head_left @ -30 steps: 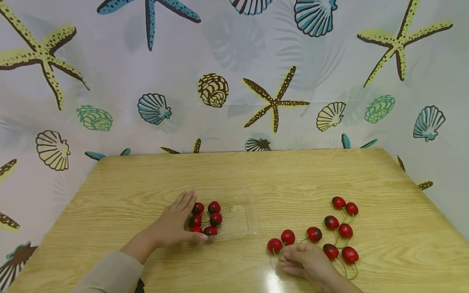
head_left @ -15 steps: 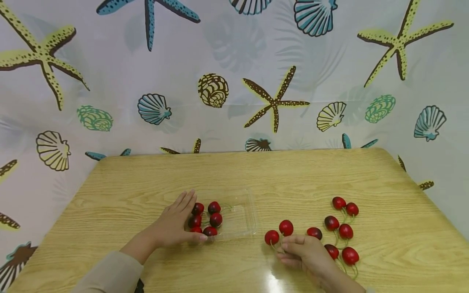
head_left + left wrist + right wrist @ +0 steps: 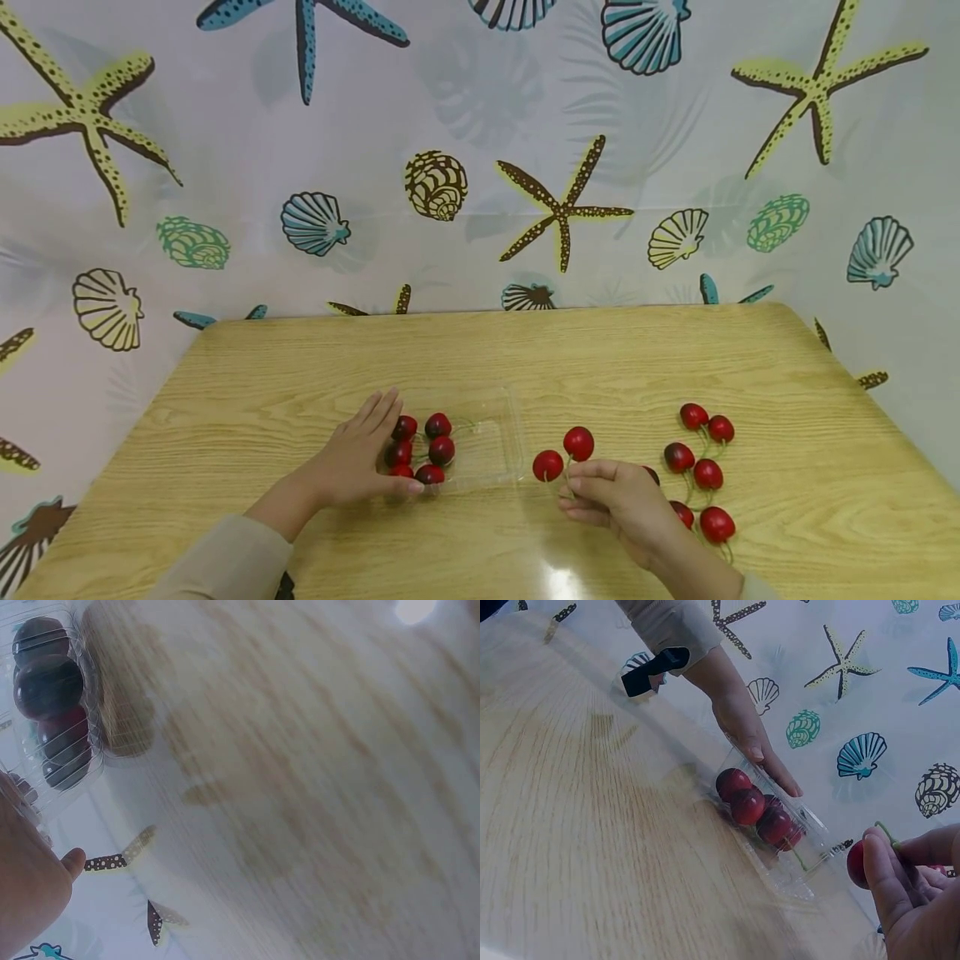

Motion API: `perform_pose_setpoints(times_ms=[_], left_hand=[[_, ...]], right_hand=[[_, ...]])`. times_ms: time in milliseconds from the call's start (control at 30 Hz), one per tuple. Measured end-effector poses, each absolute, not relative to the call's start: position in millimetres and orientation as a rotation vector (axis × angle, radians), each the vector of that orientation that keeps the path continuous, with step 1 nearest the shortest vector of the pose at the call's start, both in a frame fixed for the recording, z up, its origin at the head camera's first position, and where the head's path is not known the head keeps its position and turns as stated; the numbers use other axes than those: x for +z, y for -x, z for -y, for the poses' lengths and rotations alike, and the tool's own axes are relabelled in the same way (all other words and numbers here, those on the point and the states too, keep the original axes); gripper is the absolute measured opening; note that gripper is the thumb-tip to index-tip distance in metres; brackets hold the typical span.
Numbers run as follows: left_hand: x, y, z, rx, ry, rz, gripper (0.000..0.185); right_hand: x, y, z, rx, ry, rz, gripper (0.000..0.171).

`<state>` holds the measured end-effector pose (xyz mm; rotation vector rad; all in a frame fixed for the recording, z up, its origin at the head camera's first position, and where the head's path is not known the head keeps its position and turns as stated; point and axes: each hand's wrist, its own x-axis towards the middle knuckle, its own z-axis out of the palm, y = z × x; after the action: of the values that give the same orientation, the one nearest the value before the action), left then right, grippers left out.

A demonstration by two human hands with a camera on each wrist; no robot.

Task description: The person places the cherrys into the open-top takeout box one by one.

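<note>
A clear plastic tray (image 3: 491, 437) lies on the wooden table and holds several dark red cherries (image 3: 433, 450) in its left half. My left hand (image 3: 375, 454) rests against the tray's left side, fingers straight and thumb along the front edge. My right hand (image 3: 577, 485) pinches the green stems of a pair of red cherries (image 3: 578, 442), held just right of the tray and a little above the table. In the right wrist view the tray (image 3: 814, 851), its cherries (image 3: 754, 806), my left hand (image 3: 750, 742) and one held cherry (image 3: 857, 864) show.
Several loose red cherries (image 3: 701, 473) with green stems lie on the table (image 3: 525, 350) to the right of my right hand. A sea-shell and starfish curtain (image 3: 480, 150) stands close behind and beside the table.
My right hand has lifted the pair of cherries off the table and carried it left toward the tray. The left hand and tray have stayed put.
</note>
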<state>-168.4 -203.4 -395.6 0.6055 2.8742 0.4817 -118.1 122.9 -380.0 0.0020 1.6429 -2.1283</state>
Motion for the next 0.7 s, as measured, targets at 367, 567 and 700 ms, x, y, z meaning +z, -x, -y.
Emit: perform_pose_setpoints(times_ms=[367,567,700], left_hand=[[-395,167,203,0.483,-0.607,-2.870,0.109],[-394,166,203,0.476,-0.613,-2.872,0.109],[-395,167,204,0.466,-0.613,-2.878,0.109]], right_hand=[[-369,127,-107,-2.089,0.082,-1.675,0.013],[-367,134,-99,-2.060,0.136,-1.701,0.018],[-367,139,-93,-2.020,0.166,-1.720,0.020]])
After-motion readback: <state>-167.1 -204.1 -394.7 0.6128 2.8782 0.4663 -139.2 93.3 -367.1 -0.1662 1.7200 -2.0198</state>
